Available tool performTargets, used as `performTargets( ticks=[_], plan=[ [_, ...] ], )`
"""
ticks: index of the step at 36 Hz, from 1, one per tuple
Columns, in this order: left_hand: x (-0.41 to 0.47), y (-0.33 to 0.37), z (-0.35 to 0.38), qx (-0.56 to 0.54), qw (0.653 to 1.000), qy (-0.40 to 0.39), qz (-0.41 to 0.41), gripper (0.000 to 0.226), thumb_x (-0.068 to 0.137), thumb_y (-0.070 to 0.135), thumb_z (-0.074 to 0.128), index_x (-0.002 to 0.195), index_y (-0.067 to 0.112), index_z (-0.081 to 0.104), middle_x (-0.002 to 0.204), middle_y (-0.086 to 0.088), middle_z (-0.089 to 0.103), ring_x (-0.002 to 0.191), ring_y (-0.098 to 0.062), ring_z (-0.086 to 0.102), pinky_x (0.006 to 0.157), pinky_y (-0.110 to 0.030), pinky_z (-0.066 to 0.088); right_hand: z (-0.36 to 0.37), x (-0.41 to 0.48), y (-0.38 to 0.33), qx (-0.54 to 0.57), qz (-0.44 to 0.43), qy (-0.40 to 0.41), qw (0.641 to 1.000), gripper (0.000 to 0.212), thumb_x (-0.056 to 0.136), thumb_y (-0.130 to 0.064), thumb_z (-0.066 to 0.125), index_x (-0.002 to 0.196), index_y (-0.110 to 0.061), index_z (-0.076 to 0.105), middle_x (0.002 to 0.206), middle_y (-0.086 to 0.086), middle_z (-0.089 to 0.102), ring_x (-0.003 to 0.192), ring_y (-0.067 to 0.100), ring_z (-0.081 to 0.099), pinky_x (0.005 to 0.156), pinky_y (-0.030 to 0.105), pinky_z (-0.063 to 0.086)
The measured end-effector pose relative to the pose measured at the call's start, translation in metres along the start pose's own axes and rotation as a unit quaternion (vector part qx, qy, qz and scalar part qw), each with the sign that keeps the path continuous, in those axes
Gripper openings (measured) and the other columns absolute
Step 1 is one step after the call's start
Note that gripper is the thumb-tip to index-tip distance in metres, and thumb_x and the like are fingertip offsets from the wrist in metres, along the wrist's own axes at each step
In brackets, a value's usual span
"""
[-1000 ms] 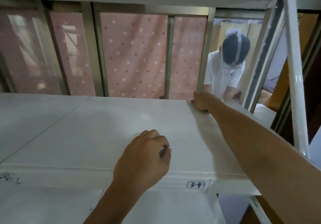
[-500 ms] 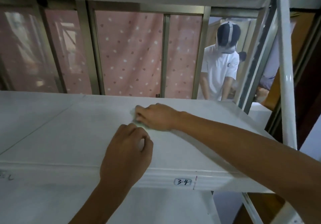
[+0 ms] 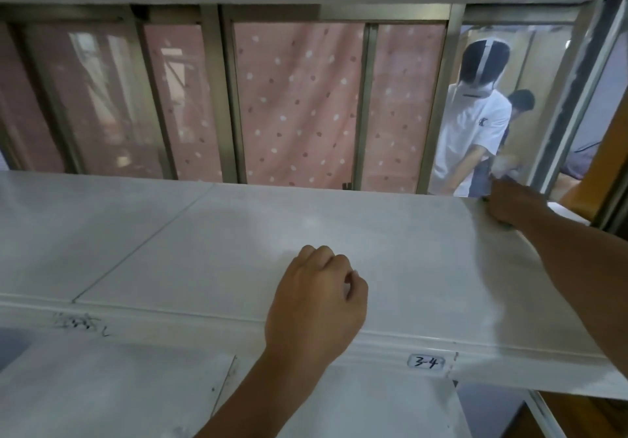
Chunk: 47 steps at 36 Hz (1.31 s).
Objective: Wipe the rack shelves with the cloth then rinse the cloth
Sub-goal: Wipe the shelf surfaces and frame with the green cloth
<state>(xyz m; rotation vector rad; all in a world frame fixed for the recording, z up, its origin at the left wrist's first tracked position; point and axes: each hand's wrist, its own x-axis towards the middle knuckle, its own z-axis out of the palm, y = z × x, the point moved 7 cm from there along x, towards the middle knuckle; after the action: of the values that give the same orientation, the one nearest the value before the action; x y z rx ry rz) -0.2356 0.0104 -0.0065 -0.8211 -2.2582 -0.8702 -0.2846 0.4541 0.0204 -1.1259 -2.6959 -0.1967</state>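
The white rack shelf [image 3: 238,250] spans the view at chest height. My right hand [image 3: 513,203] reaches to its far right back corner, with fingers curled over the cloth [image 3: 505,226]. Only a small pale sliver of the cloth shows under the hand. My left hand [image 3: 316,301] rests on the shelf near its front edge, curled into a loose fist with nothing in it.
A label reading "3-4" [image 3: 426,363] is on the shelf's front lip. A lower white shelf [image 3: 119,386] sits below. Behind the rack is a window with a pink dotted curtain [image 3: 299,104]. A person in a white shirt [image 3: 472,131] stands beyond the right corner.
My right hand has swept with the cloth from the shelf's middle to its far right back corner. My left hand has stayed near the front edge.
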Motion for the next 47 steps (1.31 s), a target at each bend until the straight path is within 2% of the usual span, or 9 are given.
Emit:
performTargets(
  ticks=[5, 10, 15, 20, 26, 29, 34, 41, 47],
  plan=[
    [0.001, 0.002, -0.002, 0.007, 1.000, 0.004, 0.019, 0.029, 0.085, 0.027, 0.055, 0.057, 0.019, 0.050, 0.062, 0.007, 0.049, 0.069, -0.012, 0.046, 0.060, -0.023, 0.040, 0.048, 0.058, 0.055, -0.004, 0.023, 0.024, 0.999, 0.053, 0.089, -0.036, 0.040, 0.141, -0.027, 0.045, 0.131, 0.010, 0.059, 0.115, 0.036, 0.059, 0.091, 0.050, 0.050],
    [0.000, 0.001, 0.001, -0.011, 0.999, -0.005, 0.033, 0.028, 0.086, 0.028, 0.055, 0.059, 0.018, 0.056, 0.062, 0.005, 0.052, 0.070, -0.013, 0.049, 0.064, -0.024, 0.044, -0.001, -0.017, 0.027, -0.038, 0.092, -0.012, 0.995, 0.023, 0.094, -0.017, 0.054, 0.111, -0.003, 0.062, 0.111, 0.018, 0.063, 0.106, 0.034, 0.061, 0.084, 0.042, 0.048],
    [0.001, -0.001, 0.002, -0.060, 0.998, -0.025, 0.025, 0.027, 0.087, 0.028, 0.053, 0.064, 0.016, 0.060, 0.064, 0.003, 0.055, 0.072, -0.015, 0.050, 0.065, -0.027, 0.046, 0.003, -0.030, 0.033, -0.004, 0.132, 0.002, 0.991, 0.035, 0.090, -0.021, 0.058, 0.120, -0.002, 0.058, 0.106, 0.016, 0.059, 0.100, 0.033, 0.060, 0.078, 0.038, 0.048],
    [0.003, -0.018, -0.014, -0.160, 0.984, -0.071, -0.010, 0.021, 0.089, 0.028, 0.057, 0.073, 0.017, 0.065, 0.074, 0.005, 0.063, 0.078, -0.013, 0.053, 0.067, -0.029, 0.046, -0.005, -0.061, 0.009, 0.022, 0.077, 0.039, 0.996, 0.052, 0.100, -0.039, 0.046, 0.145, -0.014, 0.040, 0.143, 0.022, 0.048, 0.125, 0.040, 0.051, 0.101, 0.046, 0.045],
    [0.007, -0.107, -0.105, 0.033, 0.993, 0.075, 0.089, 0.024, 0.085, 0.028, 0.056, 0.068, 0.016, 0.067, 0.068, 0.000, 0.061, 0.067, -0.023, 0.056, 0.067, -0.034, 0.049, -0.007, -0.064, -0.039, 0.033, 0.049, -0.004, 0.998, 0.052, 0.101, -0.031, 0.046, 0.146, -0.006, 0.036, 0.139, 0.025, 0.050, 0.123, 0.041, 0.052, 0.104, 0.050, 0.043],
    [0.011, -0.188, -0.144, 0.095, 0.990, 0.097, 0.041, 0.026, 0.087, 0.025, 0.055, 0.070, 0.012, 0.068, 0.069, -0.005, 0.062, 0.064, -0.029, 0.056, 0.065, -0.038, 0.049, -0.012, -0.060, -0.081, 0.027, 0.036, -0.026, 0.999, 0.040, 0.098, -0.023, 0.049, 0.130, 0.001, 0.050, 0.119, 0.027, 0.058, 0.110, 0.043, 0.057, 0.096, 0.050, 0.047],
    [0.011, -0.263, -0.164, 0.116, 0.991, 0.054, -0.033, 0.034, 0.087, 0.029, 0.047, 0.062, 0.011, 0.061, 0.061, -0.004, 0.056, 0.059, -0.030, 0.054, 0.058, -0.036, 0.048, -0.011, -0.043, -0.206, 0.017, -0.059, -0.030, 0.998, 0.046, 0.102, -0.030, 0.042, 0.136, 0.000, 0.046, 0.139, 0.028, 0.049, 0.128, 0.044, 0.046, 0.110, 0.048, 0.035],
    [0.012, -0.279, -0.159, 0.036, 0.994, 0.032, -0.102, 0.023, 0.090, 0.024, 0.066, 0.070, 0.015, 0.063, 0.070, 0.005, 0.055, 0.074, -0.018, 0.051, 0.063, -0.029, 0.035, -0.026, -0.065, -0.425, 0.063, -0.244, -0.016, 0.968, 0.051, 0.102, -0.043, 0.041, 0.129, 0.000, 0.042, 0.128, 0.028, 0.056, 0.114, 0.042, 0.057, 0.086, 0.042, 0.045],
    [0.012, -0.282, -0.161, 0.014, 0.995, 0.043, -0.094, 0.027, 0.089, 0.020, 0.068, 0.065, 0.017, 0.056, 0.065, 0.007, 0.053, 0.072, -0.018, 0.048, 0.063, -0.030, 0.037, -0.034, -0.101, -0.512, 0.074, -0.333, -0.021, 0.940, 0.044, 0.104, -0.043, 0.035, 0.126, -0.006, 0.040, 0.120, 0.026, 0.057, 0.104, 0.038, 0.056, 0.074, 0.037, 0.037]
  ],
)
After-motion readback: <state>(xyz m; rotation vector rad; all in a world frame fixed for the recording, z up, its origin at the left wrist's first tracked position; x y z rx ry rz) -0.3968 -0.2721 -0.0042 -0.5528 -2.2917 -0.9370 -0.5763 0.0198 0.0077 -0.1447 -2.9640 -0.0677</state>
